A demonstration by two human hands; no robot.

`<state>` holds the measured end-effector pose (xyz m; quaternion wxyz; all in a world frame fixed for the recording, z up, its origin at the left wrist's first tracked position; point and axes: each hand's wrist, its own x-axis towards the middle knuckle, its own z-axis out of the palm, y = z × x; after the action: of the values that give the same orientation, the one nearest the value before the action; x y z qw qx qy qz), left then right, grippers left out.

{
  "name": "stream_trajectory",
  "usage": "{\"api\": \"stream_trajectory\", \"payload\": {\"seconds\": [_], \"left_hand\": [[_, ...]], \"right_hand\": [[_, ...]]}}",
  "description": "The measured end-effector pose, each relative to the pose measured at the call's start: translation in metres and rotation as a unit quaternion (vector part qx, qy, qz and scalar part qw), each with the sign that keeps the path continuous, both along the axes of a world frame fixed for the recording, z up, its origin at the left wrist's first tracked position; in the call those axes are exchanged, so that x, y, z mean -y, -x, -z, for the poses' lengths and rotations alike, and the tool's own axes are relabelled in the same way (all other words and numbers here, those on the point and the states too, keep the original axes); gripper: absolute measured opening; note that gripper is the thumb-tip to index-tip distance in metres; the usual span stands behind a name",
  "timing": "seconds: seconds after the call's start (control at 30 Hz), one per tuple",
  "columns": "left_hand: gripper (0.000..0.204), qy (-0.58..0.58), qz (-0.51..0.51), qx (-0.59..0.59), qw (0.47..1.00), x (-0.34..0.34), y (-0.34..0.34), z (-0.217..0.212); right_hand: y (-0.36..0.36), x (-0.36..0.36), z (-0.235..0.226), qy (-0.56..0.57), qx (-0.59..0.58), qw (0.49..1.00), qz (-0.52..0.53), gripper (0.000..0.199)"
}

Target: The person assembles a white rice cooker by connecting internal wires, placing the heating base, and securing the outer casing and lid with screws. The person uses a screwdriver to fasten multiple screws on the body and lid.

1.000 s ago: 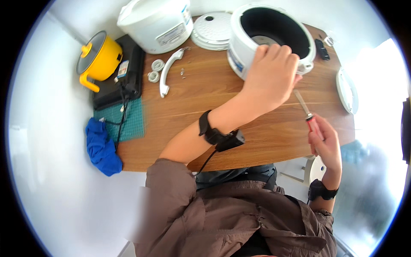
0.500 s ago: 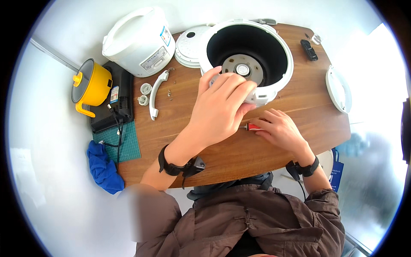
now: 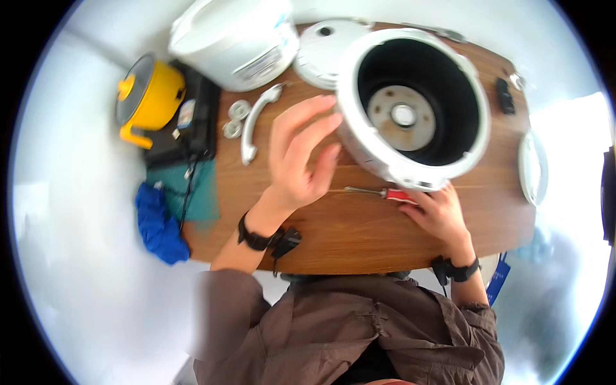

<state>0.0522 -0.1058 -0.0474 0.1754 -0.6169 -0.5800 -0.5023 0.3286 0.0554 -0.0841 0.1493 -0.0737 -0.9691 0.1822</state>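
Note:
A white rice cooker body [image 3: 369, 144] stands uncovered on the table, its dark inside and round metal heating plate [image 3: 418, 131] showing. At its left side is my left hand [image 3: 298, 154], fingers spread and holding nothing; the fingertips come close to the wall, and whether they touch it I cannot tell. Below the cooker's front rim, my right hand [image 3: 439, 215] closes round the red handle of a screwdriver [image 3: 391, 194]. The metal shaft points left, low over the wood. Part of the right hand's fingers is hidden by the rim.
Behind stand another white rice cooker [image 3: 237, 48] and a round white lid [image 3: 330, 48]. A white handle [image 3: 253, 125] and small white round parts [image 3: 239, 110] lie left. A yellow pot [image 3: 157, 96] sits on a black appliance [image 3: 206, 125]. Another white cover [image 3: 532, 168] lies right.
My left hand has come away from the cooker's front rim and moved left, fingers spreading. More of the screwdriver shows now. The whole view has shifted, with the cooker appearing farther right.

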Motion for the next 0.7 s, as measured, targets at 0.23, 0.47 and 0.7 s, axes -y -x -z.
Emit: {"api": "stream_trajectory", "payload": {"seconds": [0.23,0.47,0.7], "left_hand": [[0.014,0.087,-0.182,0.057,0.978,0.028,0.054,0.012],[0.01,0.16,-0.318,0.208,0.911,0.079,0.099,0.025],[0.015,0.22,-0.304,0.146,0.915,0.077,0.092,0.041]], "right_hand": [[-0.017,-0.002,0.016,0.053,0.025,0.996,0.069,0.043],[-0.015,-0.006,0.027,0.094,0.024,0.987,0.129,0.042],[-0.025,-0.014,0.034,0.15,-0.012,0.978,0.143,0.047]]}}
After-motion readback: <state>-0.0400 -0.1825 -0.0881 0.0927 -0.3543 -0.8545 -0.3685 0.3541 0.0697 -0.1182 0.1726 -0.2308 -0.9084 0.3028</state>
